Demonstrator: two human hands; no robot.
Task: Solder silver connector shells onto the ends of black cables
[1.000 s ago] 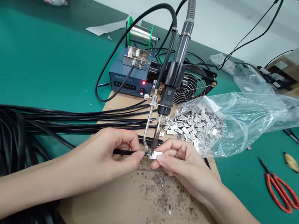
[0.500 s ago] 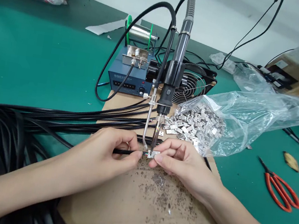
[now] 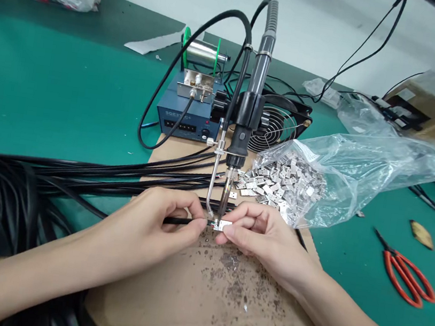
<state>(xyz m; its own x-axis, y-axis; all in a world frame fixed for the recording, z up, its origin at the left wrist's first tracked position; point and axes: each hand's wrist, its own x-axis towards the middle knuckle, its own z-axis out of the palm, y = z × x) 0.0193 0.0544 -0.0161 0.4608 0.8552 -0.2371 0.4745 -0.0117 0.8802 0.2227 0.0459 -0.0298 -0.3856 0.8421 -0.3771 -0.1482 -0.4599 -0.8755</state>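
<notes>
Between thumb and fingers, my left hand (image 3: 171,221) pinches a black cable (image 3: 177,221) close to its stripped end, where thin coloured wires show. My right hand (image 3: 260,234) grips a small silver USB connector (image 3: 225,225) by its right end. Wires and connector meet just under the tip of a soldering iron (image 3: 240,139), which is clamped upright. Beside the tip, on its left, a bent metal solder feed tube (image 3: 212,184) ends right above the joint. Whether the iron tip touches the connector, I cannot tell.
A blue solder feeder (image 3: 186,113) carries a solder spool (image 3: 201,52). Loose connectors (image 3: 275,179) spill from a clear plastic bag (image 3: 363,162). Black cables (image 3: 1,203) are heaped at left. Red-handled cutters (image 3: 408,273) lie at right. A black fan (image 3: 277,123) stands behind. Cardboard (image 3: 181,309) lies beneath my hands.
The view has shifted slightly. Both hands keep their grips, and the cable and connector stay beneath the iron with almost no visible movement.
</notes>
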